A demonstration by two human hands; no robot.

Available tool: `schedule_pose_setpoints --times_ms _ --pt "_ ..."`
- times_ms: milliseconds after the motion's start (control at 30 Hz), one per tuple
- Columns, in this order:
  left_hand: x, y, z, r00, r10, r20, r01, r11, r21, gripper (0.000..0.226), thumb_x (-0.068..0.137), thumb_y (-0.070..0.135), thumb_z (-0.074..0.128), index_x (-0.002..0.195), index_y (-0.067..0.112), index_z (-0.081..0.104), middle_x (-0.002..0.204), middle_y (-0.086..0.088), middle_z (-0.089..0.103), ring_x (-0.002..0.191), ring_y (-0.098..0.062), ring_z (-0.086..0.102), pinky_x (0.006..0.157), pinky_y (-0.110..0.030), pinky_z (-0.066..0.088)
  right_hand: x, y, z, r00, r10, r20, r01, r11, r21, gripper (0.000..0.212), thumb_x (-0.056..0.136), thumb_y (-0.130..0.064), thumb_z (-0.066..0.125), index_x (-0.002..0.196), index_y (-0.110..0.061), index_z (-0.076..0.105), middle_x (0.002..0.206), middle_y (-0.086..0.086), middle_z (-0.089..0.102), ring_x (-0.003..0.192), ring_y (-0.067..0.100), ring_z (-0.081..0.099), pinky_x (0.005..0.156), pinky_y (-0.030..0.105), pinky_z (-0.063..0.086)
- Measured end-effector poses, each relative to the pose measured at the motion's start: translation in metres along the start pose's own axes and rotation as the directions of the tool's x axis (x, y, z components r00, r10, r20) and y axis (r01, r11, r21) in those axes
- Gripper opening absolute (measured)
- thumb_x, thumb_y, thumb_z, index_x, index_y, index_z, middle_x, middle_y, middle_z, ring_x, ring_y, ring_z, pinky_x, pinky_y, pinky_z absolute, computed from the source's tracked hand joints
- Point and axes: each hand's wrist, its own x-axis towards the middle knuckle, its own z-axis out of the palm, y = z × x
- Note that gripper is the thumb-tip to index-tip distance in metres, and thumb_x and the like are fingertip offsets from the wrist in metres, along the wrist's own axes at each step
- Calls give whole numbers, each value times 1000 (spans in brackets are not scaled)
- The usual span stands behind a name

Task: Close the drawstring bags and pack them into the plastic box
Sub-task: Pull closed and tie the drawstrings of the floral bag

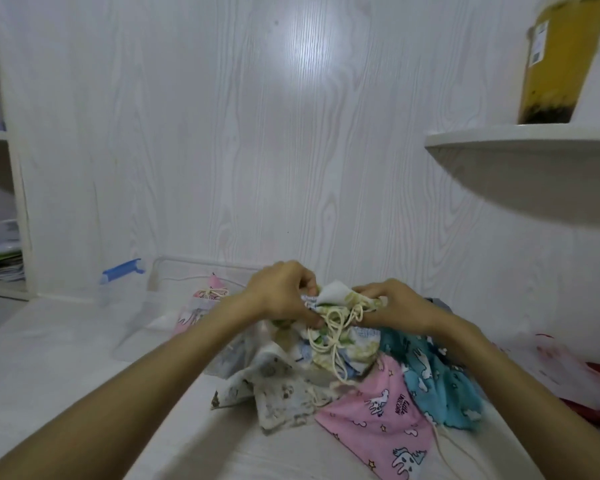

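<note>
Two hands are showing: left hand [284, 292], right hand [392, 303]. Five drawstring bags are lying visible, one plastic box [142, 306], one cup [561, 60].

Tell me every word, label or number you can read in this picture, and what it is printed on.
"Little UNICORN": printed in dark letters, sideways, on the pink unicorn-print cloth drawstring bag lying nearest on the white table.
White sticker label on the tall yellow plastic drink cup on the curved white wall shelf: its print is too small and blurred to read.
Nothing else is legible.
</note>
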Motion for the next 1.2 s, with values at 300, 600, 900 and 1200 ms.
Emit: schedule_pose_setpoints --times_ms 300,600,900,1200 --pt "8 -1 -89 977 -67 -200 5 956 -292 30 56 27 88 60 23 59 75 1 63 71 -17 57 73 -41 53 18 -67 -29 947 24 -320 105 919 381 15 80 -2 69 92 -11 72 76 1 71 64 1 67 58 16 54" --pt "2 -51 -123 750 -247 -614 205 969 -140 32 63 32 81 63 23 51 73 1 60 70 -22 54 58 -28 34 102 -115 20 835 -72 -546 262 924 279 22 81 -1 62 89 -20 70 85 -3 70 80 9 64 75 24 53" --pt "-23 -145 -56 946 -311 91 294 941 165 51 88 30 61 136 22 45 149 -9 35 137 -26 31 109 -33 28 129 -57 109 992 4 128 4 998 -60 42 94 -16 34 128 -26 57 142 -1 48 129 23 45 108 38 36" --pt "-15 -138 -36 863 -395 316 370 919 137 39 101 30 32 122 10 58 131 -11 54 116 -23 50 99 -30 34 129 -57 116 996 -25 84 45 969 -245 46 100 -20 21 130 -32 54 145 -10 43 134 18 29 110 35 28"
